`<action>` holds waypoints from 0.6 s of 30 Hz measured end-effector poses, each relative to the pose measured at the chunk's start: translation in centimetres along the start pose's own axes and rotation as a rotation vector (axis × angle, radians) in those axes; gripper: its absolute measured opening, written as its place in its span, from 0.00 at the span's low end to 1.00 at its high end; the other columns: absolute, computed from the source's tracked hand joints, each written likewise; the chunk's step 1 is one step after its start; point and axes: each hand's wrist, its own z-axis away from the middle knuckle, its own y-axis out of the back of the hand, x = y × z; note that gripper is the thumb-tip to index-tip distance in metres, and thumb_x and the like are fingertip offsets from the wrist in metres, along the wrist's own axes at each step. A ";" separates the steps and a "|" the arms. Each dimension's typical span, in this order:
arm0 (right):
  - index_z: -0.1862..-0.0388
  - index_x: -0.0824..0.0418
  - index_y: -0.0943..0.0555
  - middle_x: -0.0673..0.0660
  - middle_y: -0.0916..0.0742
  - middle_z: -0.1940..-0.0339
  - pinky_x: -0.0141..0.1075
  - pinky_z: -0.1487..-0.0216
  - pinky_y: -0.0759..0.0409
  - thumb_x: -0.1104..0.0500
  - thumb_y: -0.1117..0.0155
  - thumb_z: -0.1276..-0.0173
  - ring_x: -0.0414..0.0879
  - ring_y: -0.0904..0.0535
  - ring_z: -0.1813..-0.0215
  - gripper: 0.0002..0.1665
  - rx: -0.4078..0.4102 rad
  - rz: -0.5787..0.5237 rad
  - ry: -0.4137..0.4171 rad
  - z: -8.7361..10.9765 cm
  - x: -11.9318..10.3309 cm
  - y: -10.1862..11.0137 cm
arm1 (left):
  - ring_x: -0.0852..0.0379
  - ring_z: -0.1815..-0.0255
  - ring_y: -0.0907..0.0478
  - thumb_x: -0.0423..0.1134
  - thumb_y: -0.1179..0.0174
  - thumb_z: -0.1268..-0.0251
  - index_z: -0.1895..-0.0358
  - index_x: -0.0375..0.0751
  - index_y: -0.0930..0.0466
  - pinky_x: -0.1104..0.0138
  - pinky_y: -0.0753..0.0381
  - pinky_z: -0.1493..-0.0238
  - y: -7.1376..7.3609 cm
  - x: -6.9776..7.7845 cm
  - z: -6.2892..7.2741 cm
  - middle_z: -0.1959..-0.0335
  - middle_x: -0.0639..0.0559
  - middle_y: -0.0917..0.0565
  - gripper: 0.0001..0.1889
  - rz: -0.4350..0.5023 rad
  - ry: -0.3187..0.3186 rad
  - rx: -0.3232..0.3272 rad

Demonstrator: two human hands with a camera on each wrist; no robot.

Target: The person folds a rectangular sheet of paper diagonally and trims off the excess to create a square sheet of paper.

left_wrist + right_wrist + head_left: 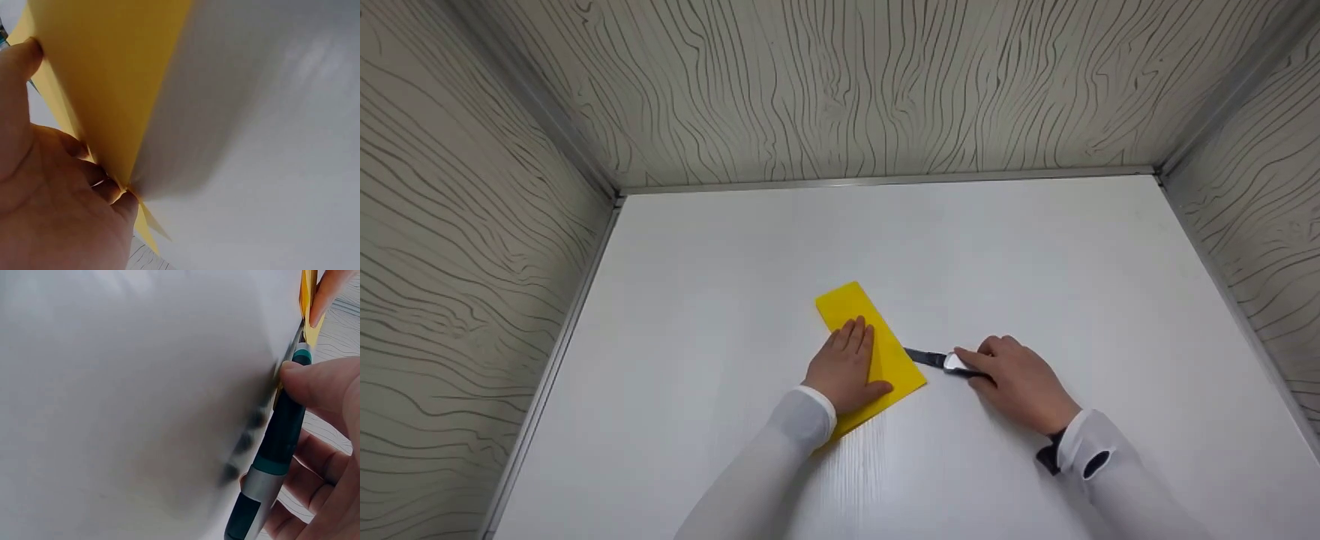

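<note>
A folded sheet of yellow paper (894, 358) lies slanted near the middle of the white table. Flat on top of it rests my left hand (847, 369), fingers straight and thumb spread. In the left wrist view one flap of the paper (115, 67) stands up off the tabletop. To the right, my right hand (1024, 379) grips a knife (952, 363) with a dark blade and a silver and black handle. The blade points left and its tip is hidden at the paper's right edge. In the right wrist view the knife's handle (275, 439) shows teal bands.
The white tabletop (720, 300) spreads around both hands. Wood-grain patterned panels (840, 90) stand at the back, left and right, with grey metal strips along the table's edges. A black band (1051, 452) sits at my right wrist.
</note>
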 end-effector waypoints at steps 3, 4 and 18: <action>0.33 0.49 0.17 0.49 0.18 0.59 0.37 0.62 0.25 0.60 0.27 0.34 0.43 0.28 0.60 0.29 -0.004 -0.010 -0.001 0.0 -0.2 -0.1 | 0.48 0.16 0.56 0.72 0.51 0.30 0.17 0.40 0.53 0.58 0.54 0.20 0.1 0.0 0.0 0.16 0.45 0.52 0.51 -0.017 -0.005 -0.009; 0.33 0.49 0.17 0.49 0.18 0.58 0.37 0.62 0.25 0.60 0.26 0.34 0.43 0.28 0.60 0.29 -0.006 -0.010 0.002 -0.1 -0.3 -0.1 | 0.49 0.16 0.56 0.72 0.51 0.30 0.17 0.40 0.53 0.59 0.55 0.20 0.1 0.0 0.0 0.16 0.46 0.52 0.51 -0.021 -0.007 -0.012; 0.35 0.50 0.16 0.48 0.18 0.59 0.37 0.62 0.26 0.58 0.26 0.34 0.43 0.28 0.62 0.27 -0.012 0.004 0.072 -1.0 -1.0 -0.2 | 0.52 0.16 0.58 0.73 0.50 0.31 0.16 0.45 0.54 0.60 0.57 0.20 0.2 0.2 0.3 0.15 0.50 0.53 0.51 -0.019 -0.028 -0.035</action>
